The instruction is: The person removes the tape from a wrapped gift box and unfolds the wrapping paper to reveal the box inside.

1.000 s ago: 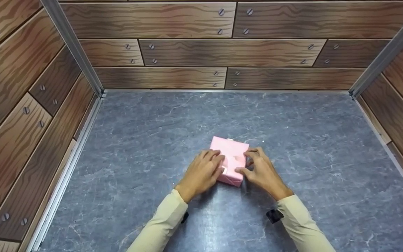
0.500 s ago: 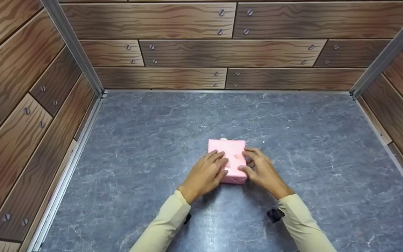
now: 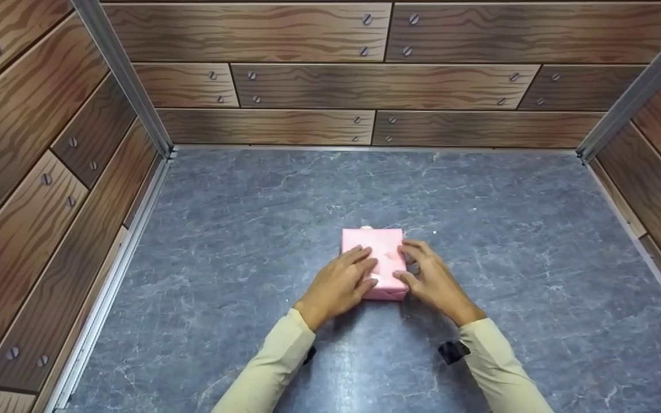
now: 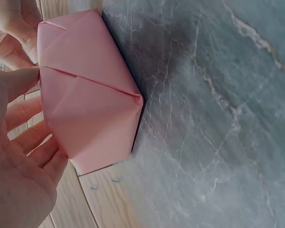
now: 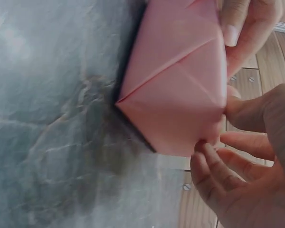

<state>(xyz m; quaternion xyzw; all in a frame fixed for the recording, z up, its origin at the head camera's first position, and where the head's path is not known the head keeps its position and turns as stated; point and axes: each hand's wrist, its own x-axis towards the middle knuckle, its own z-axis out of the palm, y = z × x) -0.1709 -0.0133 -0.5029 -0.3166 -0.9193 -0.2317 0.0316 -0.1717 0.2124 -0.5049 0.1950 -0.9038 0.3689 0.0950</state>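
Observation:
A box wrapped in pink paper lies on the grey marbled table. My left hand rests its fairly straight fingers on the left part of its top. At the right edge, my right hand grips the box, thumb on the upper edge and bent fingers along the side. The near end of the pink box shows triangular folds in the left wrist view, and the same folded end of the box appears in the right wrist view. A small pale tab sticks out at the far edge.
The marbled tabletop stretches around the box on all sides. Wood-patterned panels wall it in at the back, left and right, joined by metal corner posts. A few tiny white specks lie on the surface.
Between the first and second frames the box turned counterclockwise, so its far edge now lies level. Both hands kept touching it, the left shifting slightly right; since then hardly anything has moved.

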